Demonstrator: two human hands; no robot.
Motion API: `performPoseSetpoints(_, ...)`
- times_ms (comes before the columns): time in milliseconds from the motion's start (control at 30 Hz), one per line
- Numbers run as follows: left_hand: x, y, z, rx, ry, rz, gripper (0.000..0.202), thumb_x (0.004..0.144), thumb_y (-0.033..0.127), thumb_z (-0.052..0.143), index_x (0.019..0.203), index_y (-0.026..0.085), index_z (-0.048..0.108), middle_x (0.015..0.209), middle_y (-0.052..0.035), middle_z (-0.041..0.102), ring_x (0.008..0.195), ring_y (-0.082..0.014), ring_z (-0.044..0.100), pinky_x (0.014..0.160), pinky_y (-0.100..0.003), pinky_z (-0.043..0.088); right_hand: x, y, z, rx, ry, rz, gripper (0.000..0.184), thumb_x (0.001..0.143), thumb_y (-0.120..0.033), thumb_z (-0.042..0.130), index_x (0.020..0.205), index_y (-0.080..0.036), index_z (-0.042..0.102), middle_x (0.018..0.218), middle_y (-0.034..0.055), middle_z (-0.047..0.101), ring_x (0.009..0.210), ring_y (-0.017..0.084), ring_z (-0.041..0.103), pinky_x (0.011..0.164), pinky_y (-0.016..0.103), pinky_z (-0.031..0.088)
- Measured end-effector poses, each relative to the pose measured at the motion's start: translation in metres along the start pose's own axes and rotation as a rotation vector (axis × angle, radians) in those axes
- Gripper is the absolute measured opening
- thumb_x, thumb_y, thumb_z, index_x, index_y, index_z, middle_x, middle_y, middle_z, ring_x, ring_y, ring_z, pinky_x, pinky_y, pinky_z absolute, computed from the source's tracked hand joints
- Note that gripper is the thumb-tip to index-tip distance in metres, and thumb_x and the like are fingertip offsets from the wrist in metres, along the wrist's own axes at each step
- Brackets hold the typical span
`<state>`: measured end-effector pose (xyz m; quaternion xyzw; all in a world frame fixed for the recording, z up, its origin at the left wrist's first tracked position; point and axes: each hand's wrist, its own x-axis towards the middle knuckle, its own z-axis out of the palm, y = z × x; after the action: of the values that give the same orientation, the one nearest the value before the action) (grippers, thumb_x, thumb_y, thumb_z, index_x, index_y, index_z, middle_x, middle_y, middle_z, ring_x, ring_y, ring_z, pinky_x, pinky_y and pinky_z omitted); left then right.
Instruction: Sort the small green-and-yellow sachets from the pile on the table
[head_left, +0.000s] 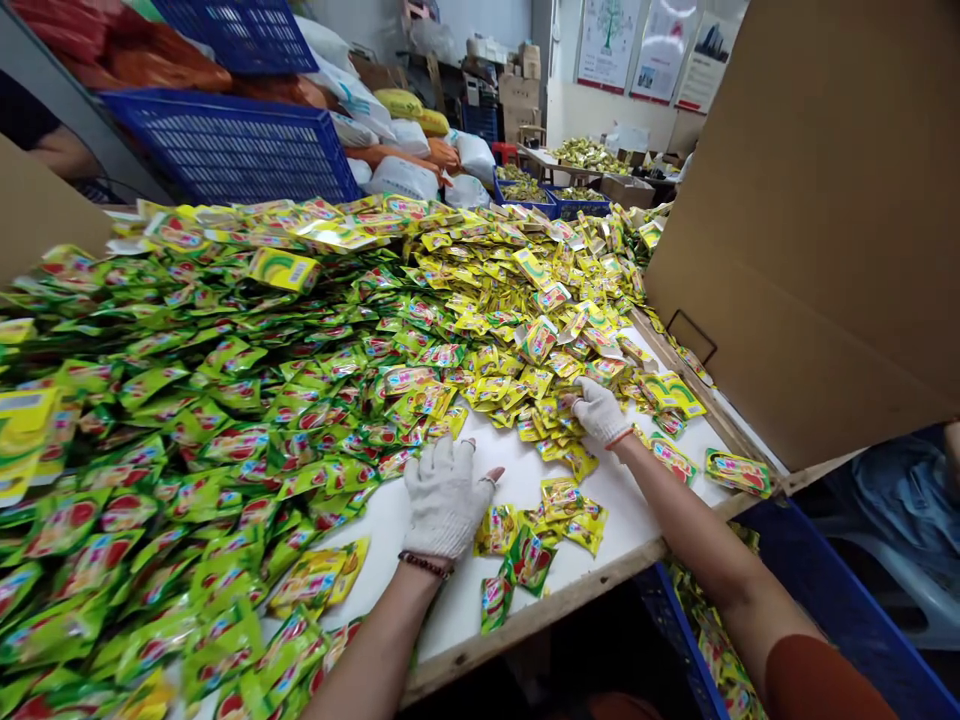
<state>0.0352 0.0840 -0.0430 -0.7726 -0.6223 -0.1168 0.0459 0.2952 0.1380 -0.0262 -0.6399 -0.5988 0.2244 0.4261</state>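
My left hand [442, 497], in a white fingertip-less knit glove with a beaded bracelet at the wrist, lies on the white tabletop [506, 450]. Its fingers are spread, beside the heap of green snack packets [225, 440] with watermelon pictures. Gloved the same way, my right hand [602, 412] touches the edge of the yellow snack packets [551, 425]. Its bent fingers are partly apart, and I see nothing gripped in them. Between my forearms lie a few loose yellow packets [574, 512] and green packets [529, 560].
Small cardboard boxes [540, 338] lie among the packets, and a watermelon-printed box [737, 472] sits near the table's right edge. A large cardboard sheet [810, 240] stands at right. Below the edge is a blue crate [690, 630] with packets. Another blue crate [232, 145] and sacks stand behind.
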Motion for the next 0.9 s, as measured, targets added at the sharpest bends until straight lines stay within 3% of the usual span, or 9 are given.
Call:
performPoseSetpoints(100,0.001,-0.006,0.010,-0.007,0.047,0.038,0.050,0.090,0.049,0.049,0.122,0.014,0.064,0.137,-0.0220,0.055,0.125,-0.0376,0.050,0.103,-0.052,0.037,-0.014,-0.004,0.001,-0.015,-0.019,-0.030,0.016,0.079,-0.035,0.059,0.086,-0.021,0.063,0.064,-0.0024,0.061,0.063,0.017,0.055,0.063,0.028,0.049)
performPoseSetpoints(233,0.004,-0.015,0.017,-0.047,0.124,0.059,0.040,0.091,0.045,0.050,0.114,0.016,0.065,0.132,-0.0198,0.059,0.123,-0.0347,0.052,0.103,-0.049,0.038,-0.027,-0.016,0.001,0.006,0.018,-0.130,0.023,0.085,-0.038,0.054,0.097,-0.022,0.064,0.087,0.0025,0.070,0.083,0.021,0.063,0.080,0.031,0.051)
performPoseSetpoints(333,0.006,-0.014,0.014,-0.083,0.070,0.065,0.033,0.090,0.043,0.052,0.104,0.017,0.067,0.120,-0.0164,0.063,0.113,-0.0321,0.056,0.097,-0.045,0.042,-0.030,-0.020,0.002,0.038,-0.005,-0.215,0.026,0.087,-0.038,0.051,0.103,-0.022,0.064,0.095,0.0046,0.072,0.087,0.022,0.065,0.083,0.032,0.052)
performPoseSetpoints(433,0.008,-0.010,0.009,-0.103,0.010,0.054,0.028,0.088,0.043,0.056,0.096,0.017,0.066,0.110,-0.0132,0.064,0.106,-0.0297,0.057,0.093,-0.043,0.043,-0.031,-0.019,0.004,0.018,-0.055,-0.250,0.030,0.086,-0.040,0.052,0.105,-0.020,0.063,0.095,0.0071,0.073,0.087,0.024,0.067,0.082,0.034,0.053)
performPoseSetpoints(667,0.013,-0.005,0.009,-0.166,0.022,0.020,0.028,0.084,0.042,0.066,0.094,0.016,0.066,0.106,-0.0124,0.063,0.100,-0.0283,0.057,0.088,-0.041,0.043,-0.032,-0.021,-0.001,-0.086,-0.171,-0.267,0.032,0.088,-0.045,0.050,0.103,-0.020,0.062,0.088,0.0073,0.073,0.079,0.024,0.067,0.073,0.034,0.052)
performPoseSetpoints(900,0.015,-0.014,0.011,-0.207,0.034,0.040,0.025,0.086,0.041,0.065,0.092,0.017,0.066,0.105,-0.0093,0.065,0.098,-0.0238,0.058,0.086,-0.035,0.044,-0.033,-0.028,-0.001,-0.180,-0.157,-0.341,0.035,0.088,-0.050,0.048,0.097,-0.020,0.063,0.081,0.0069,0.071,0.072,0.023,0.065,0.068,0.032,0.049)
